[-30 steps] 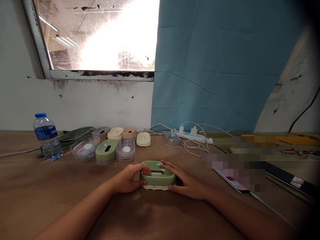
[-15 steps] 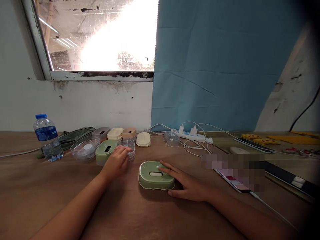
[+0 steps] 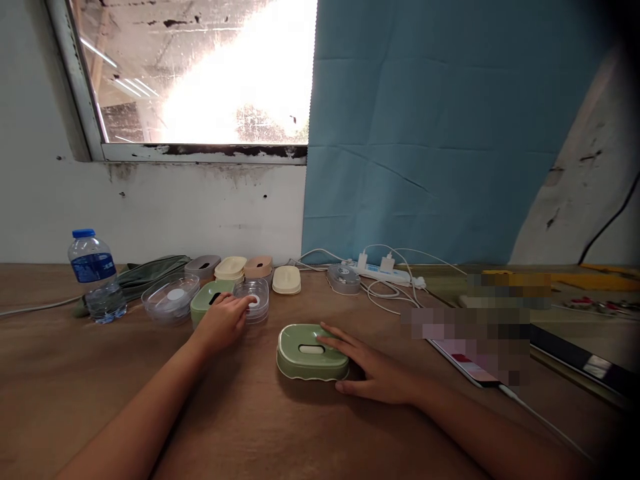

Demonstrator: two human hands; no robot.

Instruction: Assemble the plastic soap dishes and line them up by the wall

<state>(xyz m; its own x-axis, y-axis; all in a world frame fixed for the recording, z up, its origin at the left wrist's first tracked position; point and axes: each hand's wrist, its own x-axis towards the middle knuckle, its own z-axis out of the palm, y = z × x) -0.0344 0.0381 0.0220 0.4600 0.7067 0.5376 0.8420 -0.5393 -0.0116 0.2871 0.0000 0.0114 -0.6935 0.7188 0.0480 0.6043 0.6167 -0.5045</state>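
Note:
A green slotted plastic box [image 3: 303, 365] with a pale piece showing in its slot sits on the brown table. My right hand [image 3: 373, 370] lies against its right end, fingers spread over the top edge and thumb near the front corner. My left hand [image 3: 224, 320] is further left, beside a second green slotted box [image 3: 201, 302] and a small clear plastic tub [image 3: 257, 311]. Its index finger reaches over the clear tub; the other fingers are bent and partly hidden. I cannot tell whether they touch the second green box.
A larger clear tub [image 3: 170, 300] and a water bottle [image 3: 95, 277] stand left. Behind are grey [image 3: 203, 265], cream [image 3: 230, 268] and peach [image 3: 259, 265] boxes and a cream lid [image 3: 287, 280]. A power strip [image 3: 383, 271] with cables and a phone [image 3: 463, 360] lie right.
My left hand has drawn back slightly to the left, uncovering more of the small clear tub. My right hand and the green box beside it have stayed put.

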